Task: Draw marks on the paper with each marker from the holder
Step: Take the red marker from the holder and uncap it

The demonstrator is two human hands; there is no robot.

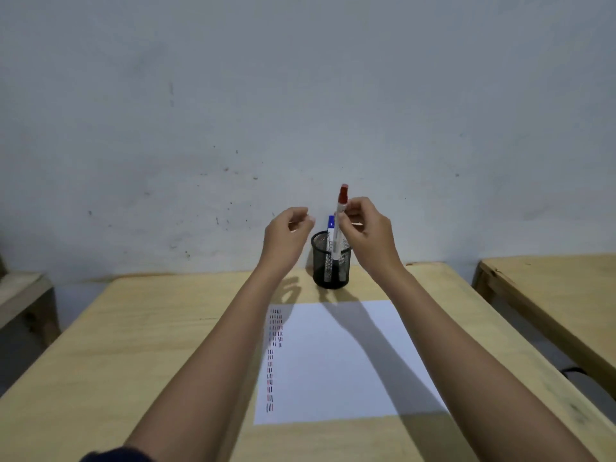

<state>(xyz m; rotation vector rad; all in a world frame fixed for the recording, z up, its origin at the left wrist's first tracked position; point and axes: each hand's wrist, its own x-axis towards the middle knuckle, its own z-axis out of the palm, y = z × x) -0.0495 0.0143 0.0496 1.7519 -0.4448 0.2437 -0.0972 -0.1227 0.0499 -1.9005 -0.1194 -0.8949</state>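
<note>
The red-capped marker (339, 225) stands nearly upright, cap on top, its lower end down inside the black mesh holder (331, 261) that sits near the far edge of the table (140, 328), just beyond the far edge of the paper (336, 361). The right hand (365, 228) pinches the white barrel just under the cap between thumb and fingertips, so this is the hand that has the marker. The left hand (286, 233) hovers just beside the holder on its left, fingers loosely curled and thumb near the forefinger, holding nothing that I can see. A blue-capped marker (331, 223) waits in the holder behind the red one, and there may be another barrel in there, though the mesh makes that hard to tell. The paper carries short dashes in red and dark ink in columns down its left edge; the rest of the sheet is bare. What the coming move turns on, I judge, is the marker's long axis: it points straight up out of the holder, so it can travel only along that line, and the cap faces up towards the free left hand, which is close enough to pull it off. The paper lies nearer the person than the holder, directly below both forearms.
</note>
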